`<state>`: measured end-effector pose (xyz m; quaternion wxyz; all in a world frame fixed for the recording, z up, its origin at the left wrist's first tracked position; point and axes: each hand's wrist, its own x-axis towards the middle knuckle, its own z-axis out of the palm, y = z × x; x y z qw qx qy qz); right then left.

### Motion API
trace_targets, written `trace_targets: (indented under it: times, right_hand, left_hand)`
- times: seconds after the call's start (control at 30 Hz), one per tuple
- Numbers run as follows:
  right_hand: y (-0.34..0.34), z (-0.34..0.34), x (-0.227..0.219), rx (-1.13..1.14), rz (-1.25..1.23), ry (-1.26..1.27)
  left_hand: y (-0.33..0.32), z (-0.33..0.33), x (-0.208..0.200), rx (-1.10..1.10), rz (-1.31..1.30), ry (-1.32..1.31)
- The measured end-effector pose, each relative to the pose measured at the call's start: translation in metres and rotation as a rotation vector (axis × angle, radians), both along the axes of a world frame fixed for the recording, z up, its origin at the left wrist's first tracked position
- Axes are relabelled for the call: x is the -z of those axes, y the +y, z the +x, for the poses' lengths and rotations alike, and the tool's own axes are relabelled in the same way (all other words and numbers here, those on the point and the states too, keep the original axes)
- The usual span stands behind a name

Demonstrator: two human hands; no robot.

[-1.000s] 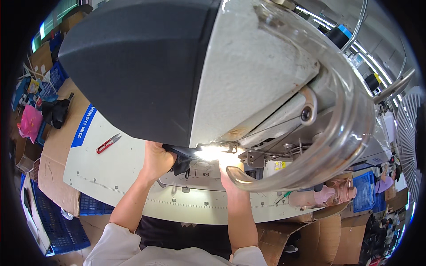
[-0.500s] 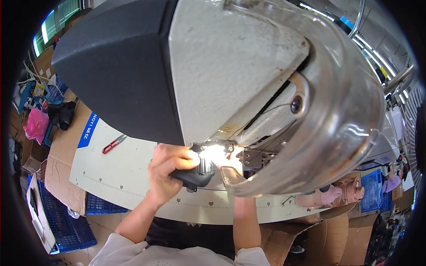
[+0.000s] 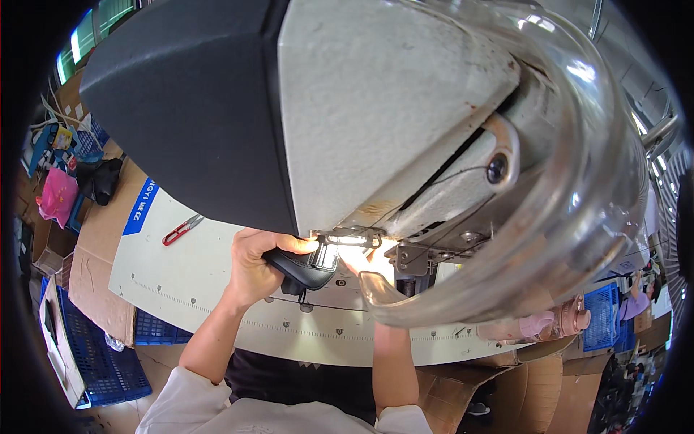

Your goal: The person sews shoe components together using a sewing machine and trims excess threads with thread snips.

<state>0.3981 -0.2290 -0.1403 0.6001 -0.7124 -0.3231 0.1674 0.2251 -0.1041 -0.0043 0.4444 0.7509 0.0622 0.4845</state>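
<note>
One black piece (image 3: 312,278) sits over the table (image 3: 238,325), just below the lamp (image 3: 345,239) of the sewing machine (image 3: 390,108). The left hand (image 3: 253,262) holds its left end, fingers closed around it with the thumb on top. The right hand (image 3: 363,259) is near its right side, behind the clear guard (image 3: 600,210); glare and the guard hide its fingers, so I cannot tell whether they grip. Handling looks under way: the piece is in hand, not set down, and whether any edge is stitched does not show. Red snips (image 3: 182,229) lie on the table at left, a pink bottle (image 3: 538,325) is at right, and cartons (image 3: 94,282) and blue crates (image 3: 105,362) stand around the table. The machine's dark cover (image 3: 188,116) and the guard block much of the view from above.
</note>
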Motion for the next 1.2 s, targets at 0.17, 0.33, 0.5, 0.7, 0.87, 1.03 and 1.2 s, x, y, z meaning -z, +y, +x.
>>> trace_targets:
  times: [0.17,0.33,0.5,0.7,0.87,1.03,1.2]
  right_hand:
    - [-0.004,-0.013,-0.041,-0.048,0.098,0.119]
    - [-0.003,-0.023,-0.078,-0.109,0.195,0.239]
    - [-0.002,-0.028,-0.089,-0.174,0.427,0.551]
    - [0.003,-0.026,-0.093,-0.245,0.512,0.622]
    - [0.002,-0.012,-0.075,-0.185,0.519,0.582]
    - [-0.005,-0.007,-0.054,-0.115,0.492,0.502]
    - [-0.002,-0.006,-0.033,-0.062,0.455,0.416]
  left_hand:
    - [0.005,-0.002,0.004,0.039,-0.240,0.082]
    - [0.009,-0.001,-0.004,0.050,-0.053,0.073]
    - [0.012,-0.001,-0.009,0.026,-0.007,0.091]
    - [0.012,0.004,-0.003,-0.032,-0.014,0.084]
    - [0.009,0.007,-0.004,-0.064,0.015,0.076]
    - [0.013,0.010,-0.002,-0.101,0.097,0.068]
    - [0.017,0.005,0.006,-0.099,0.017,0.066]
